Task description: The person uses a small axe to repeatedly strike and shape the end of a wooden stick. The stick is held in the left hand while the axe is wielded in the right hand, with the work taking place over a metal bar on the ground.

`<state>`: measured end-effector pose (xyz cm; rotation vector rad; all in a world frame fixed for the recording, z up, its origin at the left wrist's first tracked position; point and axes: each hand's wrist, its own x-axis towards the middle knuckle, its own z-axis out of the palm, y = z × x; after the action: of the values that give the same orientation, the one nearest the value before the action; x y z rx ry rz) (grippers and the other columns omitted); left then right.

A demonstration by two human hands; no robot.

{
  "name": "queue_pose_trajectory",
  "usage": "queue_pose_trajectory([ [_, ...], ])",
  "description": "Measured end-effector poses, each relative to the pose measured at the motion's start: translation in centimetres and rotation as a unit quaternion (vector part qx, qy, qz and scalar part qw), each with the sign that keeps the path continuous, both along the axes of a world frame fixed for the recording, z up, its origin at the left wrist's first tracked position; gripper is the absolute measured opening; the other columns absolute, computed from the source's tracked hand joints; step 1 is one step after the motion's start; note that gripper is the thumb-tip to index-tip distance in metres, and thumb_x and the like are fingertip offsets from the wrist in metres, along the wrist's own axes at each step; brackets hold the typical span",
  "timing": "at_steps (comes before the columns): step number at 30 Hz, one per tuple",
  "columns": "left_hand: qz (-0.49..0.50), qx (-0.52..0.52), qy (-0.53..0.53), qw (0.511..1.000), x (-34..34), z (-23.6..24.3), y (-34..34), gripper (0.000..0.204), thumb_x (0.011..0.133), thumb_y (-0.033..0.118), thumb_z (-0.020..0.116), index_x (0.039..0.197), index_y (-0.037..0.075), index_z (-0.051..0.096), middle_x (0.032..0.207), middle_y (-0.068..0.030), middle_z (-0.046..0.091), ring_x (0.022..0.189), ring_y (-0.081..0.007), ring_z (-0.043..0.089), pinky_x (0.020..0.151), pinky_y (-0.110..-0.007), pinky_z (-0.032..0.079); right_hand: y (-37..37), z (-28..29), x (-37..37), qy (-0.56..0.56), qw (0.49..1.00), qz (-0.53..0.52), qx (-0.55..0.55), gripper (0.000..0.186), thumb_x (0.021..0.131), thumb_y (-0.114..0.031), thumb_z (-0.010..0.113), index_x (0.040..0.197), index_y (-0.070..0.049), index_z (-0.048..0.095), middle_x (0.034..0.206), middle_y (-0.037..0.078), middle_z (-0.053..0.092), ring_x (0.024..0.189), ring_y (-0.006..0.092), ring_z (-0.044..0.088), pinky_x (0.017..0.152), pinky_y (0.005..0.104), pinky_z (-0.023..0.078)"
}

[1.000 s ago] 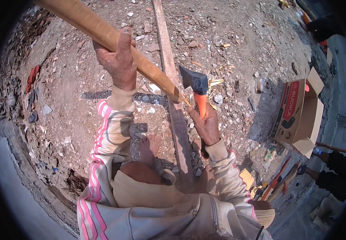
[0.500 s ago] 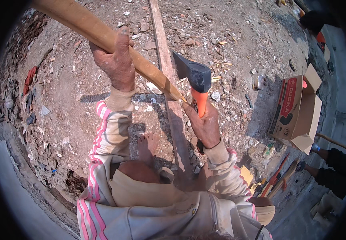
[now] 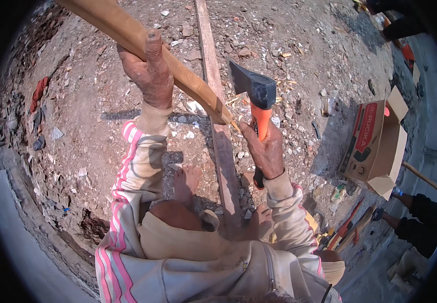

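Note:
My left hand point(image 3: 150, 73) is closed around a long, light-brown wooden pole point(image 3: 190, 86). The pole slants from the upper left down to a chipped, narrowing end near the middle, over a reddish plank point(image 3: 223, 151) lying lengthwise on the ground. In my right hand point(image 3: 267, 151) is a hatchet point(image 3: 261, 96), gripped on its orange and black handle close beneath the head. Its dark blade points up and left, a short way right of the pole and apart from it. A thin splinter sticks out at the pole's tip.
Rubble and pale wood chips cover the ground. An opened cardboard box point(image 3: 370, 136) stands at the right, with a co-worker's dark-clothed limbs point(image 3: 423, 222) beyond it. Long tools point(image 3: 347, 230) lie at the lower right. My bare feet point(image 3: 187, 182) are beside the plank.
The hatchet and my right hand have shifted slightly right, away from the pole's end. The pole is held much as before. At the upper right, a person's dark-clothed limb has moved.

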<state>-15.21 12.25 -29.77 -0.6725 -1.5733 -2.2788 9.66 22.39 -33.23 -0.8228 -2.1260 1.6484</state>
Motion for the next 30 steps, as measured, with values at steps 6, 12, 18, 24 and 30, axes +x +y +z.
queue_pose_trajectory([
  [6,0.036,-0.042,0.011,0.998,-2.0,-2.0,-2.2,0.053,0.095,0.038,0.073,0.123,0.004,0.045,0.087,-0.0063,0.059,0.074,-0.0135,0.060,0.066,-0.028,0.052,-4.6,-4.8,-1.6,0.044,0.999,0.005,0.028,0.023,0.090,-0.009,0.074,0.109,0.001,0.066,0.088,0.009,0.068,0.079,0.0131,0.064,0.073,0.0311,0.052],
  [12,-0.071,0.022,0.013,0.997,-4.0,-4.0,-2.9,0.044,0.095,0.027,0.068,0.123,0.001,0.045,0.082,-0.0078,0.054,0.072,-0.0162,0.056,0.065,-0.031,0.051,-2.9,-12.3,0.9,-0.139,0.988,-0.003,-0.063,0.027,0.093,-0.022,0.073,0.108,-0.002,0.063,0.077,0.002,0.061,0.067,0.0112,0.056,0.061,0.0302,0.046],
  [18,-0.039,0.029,0.002,0.999,-3.3,-7.3,2.4,0.042,0.094,0.026,0.069,0.121,0.004,0.046,0.081,-0.0066,0.053,0.070,-0.0150,0.055,0.063,-0.031,0.051,3.3,-3.5,-2.3,0.101,0.994,-0.038,-0.005,0.022,0.091,-0.009,0.073,0.110,0.001,0.068,0.087,0.007,0.071,0.079,0.0128,0.064,0.071,0.0313,0.051],
  [24,-0.055,0.032,-0.002,0.998,-3.7,-3.8,5.1,0.039,0.094,0.024,0.069,0.119,0.005,0.046,0.081,-0.0065,0.052,0.070,-0.0154,0.054,0.062,-0.031,0.050,3.2,-14.1,0.7,-0.107,0.993,0.009,0.049,0.028,0.088,-0.018,0.076,0.109,-0.001,0.068,0.087,0.016,0.071,0.080,0.0250,0.070,0.073,0.0380,0.053],
  [30,-0.027,0.035,-0.003,0.999,-4.7,-7.4,5.4,0.035,0.094,0.024,0.069,0.115,0.008,0.047,0.082,-0.0067,0.054,0.070,-0.0169,0.055,0.061,-0.031,0.050,7.2,-7.0,-2.0,-0.007,0.997,-0.015,-0.070,0.022,0.092,-0.017,0.076,0.102,0.000,0.067,0.077,0.002,0.063,0.071,0.0104,0.056,0.064,0.0311,0.047],
])
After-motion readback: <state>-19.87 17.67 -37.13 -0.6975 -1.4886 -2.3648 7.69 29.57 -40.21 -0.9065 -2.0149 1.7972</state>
